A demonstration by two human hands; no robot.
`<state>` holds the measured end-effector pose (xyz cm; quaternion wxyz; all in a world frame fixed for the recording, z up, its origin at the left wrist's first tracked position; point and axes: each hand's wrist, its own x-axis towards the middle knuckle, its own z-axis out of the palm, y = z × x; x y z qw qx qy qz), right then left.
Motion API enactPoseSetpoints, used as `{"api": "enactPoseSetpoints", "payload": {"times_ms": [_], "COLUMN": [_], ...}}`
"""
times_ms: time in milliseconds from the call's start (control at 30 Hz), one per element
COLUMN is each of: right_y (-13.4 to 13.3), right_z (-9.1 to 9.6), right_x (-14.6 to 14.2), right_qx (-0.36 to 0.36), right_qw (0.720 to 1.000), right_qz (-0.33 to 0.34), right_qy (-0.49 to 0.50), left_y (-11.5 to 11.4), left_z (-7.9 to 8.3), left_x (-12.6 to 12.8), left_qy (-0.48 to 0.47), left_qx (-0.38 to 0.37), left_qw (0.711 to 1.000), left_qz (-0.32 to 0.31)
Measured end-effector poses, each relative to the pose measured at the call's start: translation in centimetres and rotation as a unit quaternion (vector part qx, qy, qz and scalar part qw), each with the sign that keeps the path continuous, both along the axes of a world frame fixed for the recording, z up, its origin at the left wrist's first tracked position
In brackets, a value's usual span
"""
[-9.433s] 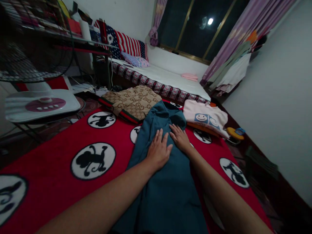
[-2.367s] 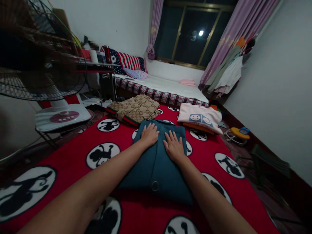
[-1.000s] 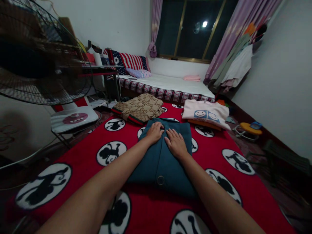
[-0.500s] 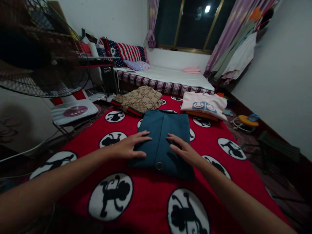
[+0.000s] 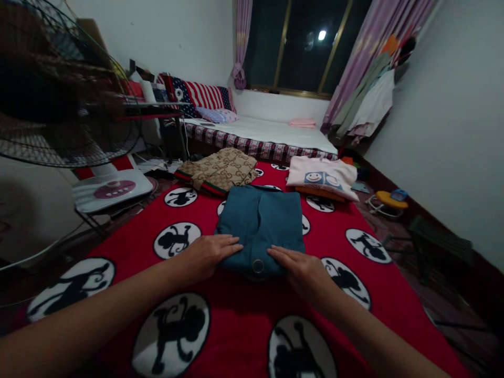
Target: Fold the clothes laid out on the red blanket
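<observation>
The left hand (image 5: 207, 257) and right hand (image 5: 309, 269) have just moved from atop the folded garment (image 5: 277, 223) to its 7 and 5 o'clock edges — seemingly gripping, thumbs hidden — so it's held, not pressed, mid-blanket (image 5: 236, 325).

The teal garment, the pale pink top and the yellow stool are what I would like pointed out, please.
Teal garment (image 5: 264, 233), head view: middle of its upper face.
Pale pink top (image 5: 323, 175), head view: on its printed front.
Yellow stool (image 5: 387, 199), head view: on its seat.
</observation>
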<state>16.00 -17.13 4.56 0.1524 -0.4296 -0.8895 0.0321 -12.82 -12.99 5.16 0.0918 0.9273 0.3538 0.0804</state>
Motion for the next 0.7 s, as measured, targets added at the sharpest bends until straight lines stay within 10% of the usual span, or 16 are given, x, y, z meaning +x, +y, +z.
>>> {"api": "enactPoseSetpoints", "payload": {"times_ms": [333, 533, 700], "right_y": [-2.4, 4.9, 10.5], "right_z": [2.3, 0.7, -2.6], "right_x": [0.5, 1.3, 1.3], "right_qx": [-0.137, 0.012, 0.066], "right_qw": [0.99, 0.974, 0.952], "right_qz": [0.024, -0.194, -0.264], "right_qy": [0.005, 0.119, 0.139], "left_y": [-1.5, 5.1, 8.7], "left_z": [3.2, 0.0, -1.6], "left_x": [-2.0, -1.1, 1.2], "left_qy": [-0.067, -0.18, -0.194], "left_qx": [-0.183, -0.081, -0.014], "left_qw": [0.981, 0.946, 0.932], "left_qz": [0.001, 0.257, 0.305]}}
